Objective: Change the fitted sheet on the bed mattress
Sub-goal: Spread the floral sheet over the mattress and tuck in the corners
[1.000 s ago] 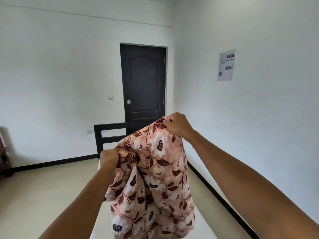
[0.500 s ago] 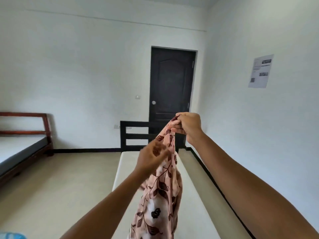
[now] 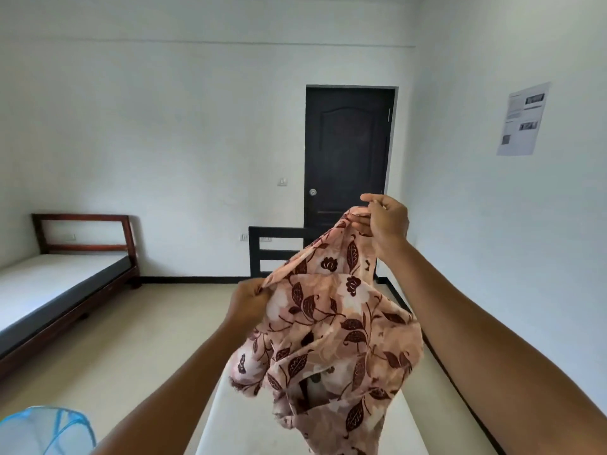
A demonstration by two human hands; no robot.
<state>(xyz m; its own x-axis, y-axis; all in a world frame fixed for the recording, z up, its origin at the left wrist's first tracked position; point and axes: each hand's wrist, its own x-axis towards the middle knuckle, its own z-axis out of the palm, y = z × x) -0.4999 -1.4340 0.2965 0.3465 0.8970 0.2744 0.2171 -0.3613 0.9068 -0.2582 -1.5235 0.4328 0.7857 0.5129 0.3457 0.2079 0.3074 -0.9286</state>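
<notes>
The sheet [image 3: 331, 326], pink with dark brown leaves and flowers, hangs in the air in front of the person, bunched and held up by both hands above the bare mattress [image 3: 239, 421]. Its upper edge runs on a slant between the two hands, high on the right and lower on the left, and the rest sags below in loose folds down to the bottom of the view.

The right hand [image 3: 386, 221] is raised higher and farther forward, arm stretched out nearly straight, wrist bent so the fingers curl back toward the person. Its thumb and fingertips pinch the top hem of the sheet; the index finger sticks out slightly above the cloth. The left hand [image 3: 248, 303] sits lower and nearer, forearm rising from the bottom of the frame. It is closed on the sheet's edge, fingers curled in with the cloth gathered between them.

The mattress lies lengthwise under the sheet, pale and uncovered, reaching toward a black headboard [image 3: 276, 254] at the far end. Behind that stands a dark door [image 3: 348, 152], shut, in the white wall. A paper [image 3: 522, 119] is stuck on the right wall. To the left, well apart, stands a second bed [image 3: 59, 290] with a reddish wooden frame. A blue mesh basket [image 3: 49, 428] shows at the lower left corner.
</notes>
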